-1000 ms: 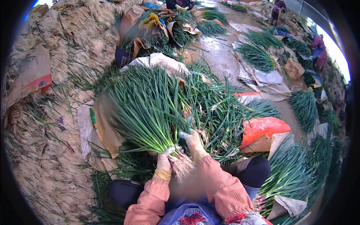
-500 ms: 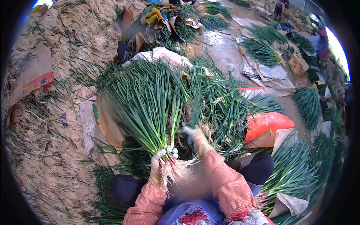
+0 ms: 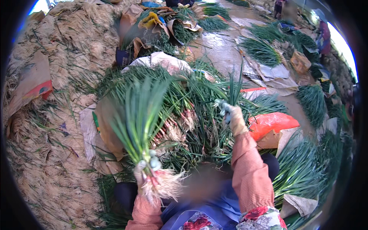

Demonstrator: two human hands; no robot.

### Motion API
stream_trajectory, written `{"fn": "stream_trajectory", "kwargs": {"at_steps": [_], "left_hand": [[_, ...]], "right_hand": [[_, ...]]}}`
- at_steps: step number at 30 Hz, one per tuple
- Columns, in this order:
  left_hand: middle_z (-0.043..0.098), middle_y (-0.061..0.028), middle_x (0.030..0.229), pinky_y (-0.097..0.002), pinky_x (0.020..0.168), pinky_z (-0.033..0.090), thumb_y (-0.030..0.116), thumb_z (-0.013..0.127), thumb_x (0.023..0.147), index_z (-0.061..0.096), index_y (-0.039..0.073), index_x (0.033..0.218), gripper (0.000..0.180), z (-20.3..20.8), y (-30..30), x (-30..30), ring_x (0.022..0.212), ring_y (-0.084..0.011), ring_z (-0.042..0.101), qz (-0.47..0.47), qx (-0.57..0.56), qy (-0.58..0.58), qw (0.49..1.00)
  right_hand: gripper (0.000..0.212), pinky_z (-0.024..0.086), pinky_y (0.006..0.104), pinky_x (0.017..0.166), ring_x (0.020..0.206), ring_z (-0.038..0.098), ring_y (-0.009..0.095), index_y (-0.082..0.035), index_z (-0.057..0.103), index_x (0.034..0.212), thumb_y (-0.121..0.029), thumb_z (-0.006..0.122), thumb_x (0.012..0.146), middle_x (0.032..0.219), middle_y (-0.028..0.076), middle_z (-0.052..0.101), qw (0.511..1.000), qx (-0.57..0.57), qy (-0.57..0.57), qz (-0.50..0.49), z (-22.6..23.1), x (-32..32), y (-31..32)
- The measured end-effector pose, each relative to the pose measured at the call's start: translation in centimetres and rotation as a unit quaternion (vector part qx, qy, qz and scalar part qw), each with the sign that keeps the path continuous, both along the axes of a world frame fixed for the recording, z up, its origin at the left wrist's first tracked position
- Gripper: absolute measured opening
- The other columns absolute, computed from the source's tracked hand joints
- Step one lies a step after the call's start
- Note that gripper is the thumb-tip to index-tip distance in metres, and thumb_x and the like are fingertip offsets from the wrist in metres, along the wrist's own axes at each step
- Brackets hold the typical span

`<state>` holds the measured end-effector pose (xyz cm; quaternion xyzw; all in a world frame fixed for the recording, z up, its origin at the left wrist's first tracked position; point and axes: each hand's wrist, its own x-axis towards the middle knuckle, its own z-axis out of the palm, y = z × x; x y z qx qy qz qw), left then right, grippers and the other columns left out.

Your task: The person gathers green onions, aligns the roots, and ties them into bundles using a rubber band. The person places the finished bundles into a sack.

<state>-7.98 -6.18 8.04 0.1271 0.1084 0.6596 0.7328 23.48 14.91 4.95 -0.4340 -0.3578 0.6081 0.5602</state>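
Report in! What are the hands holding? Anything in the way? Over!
Left hand closed around bunch of green stalks, roots showing. Right hand over leafy pile; grip unclear. Red plastic beside right sleeve; no blockage seen.

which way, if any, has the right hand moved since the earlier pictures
Yes: the right hand has moved rightward and forward, ending much closer to the left side of the red-orange plastic bag.

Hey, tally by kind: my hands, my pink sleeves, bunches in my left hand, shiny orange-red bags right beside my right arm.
Hands: 2 (left hand, right hand)
Pink sleeves: 2
Bunch in left hand: 1
Orange-red bag: 1
Total: 6
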Motion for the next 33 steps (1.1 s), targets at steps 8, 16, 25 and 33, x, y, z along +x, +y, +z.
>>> {"fn": "stream_trajectory", "kwargs": {"at_steps": [8,16,25,33], "left_hand": [[0.059,-0.0151,0.093,-0.0264,0.058,0.05,0.012,0.06,0.085,0.044,-0.005,0.124,0.046,0.5,2.7,2.6,0.075,-0.02,0.056,0.107,-0.049,0.016,0.993],[0.06,-0.0145,0.09,-0.0312,0.066,0.052,0.024,0.06,0.087,0.044,-0.007,0.124,0.05,-5.9,0.6,1.8,0.077,-0.0202,0.057,0.002,-0.067,-0.038,0.997],[0.063,-0.0158,0.096,-0.0381,0.064,0.057,0.024,0.057,0.086,0.047,-0.007,0.122,0.049,-6.2,-0.2,0.0,0.081,-0.0257,0.063,-0.01,-0.111,0.077,0.991],[0.059,-0.0114,0.1,-0.0333,0.071,0.051,0.017,0.057,0.09,0.022,0.002,0.143,0.065,-2.3,3.0,-0.9,0.079,-0.0172,0.058,0.064,-0.032,0.072,0.995]], "right_hand": [[0.027,0.041,0.0211,0.043,0.048,0.054,0.009,-0.002,0.062,0.109,-0.021,0.057,0.091,0.079,0.008,0.068,0.956,-0.1,-0.162,0.222,-0.9,2.9,-0.6],[0.027,0.047,0.0307,0.084,0.091,0.061,0.016,-0.011,0.061,0.112,-0.019,0.062,0.086,0.103,0.004,0.066,0.969,-0.015,-0.189,0.157,3.4,-8.1,-4.8],[0.024,0.045,0.0285,0.061,0.064,0.055,0.014,-0.01,0.059,0.108,-0.025,0.061,0.089,0.07,0.002,0.058,0.821,-0.002,-0.272,0.501,1.0,-15.0,-6.6],[0.067,0.044,0.0387,0.097,0.114,0.055,0.03,-0.016,0.048,0.132,-0.046,0.066,0.075,0.121,0.013,0.059,0.488,0.054,-0.66,0.568,4.8,-4.5,-6.5]]}}
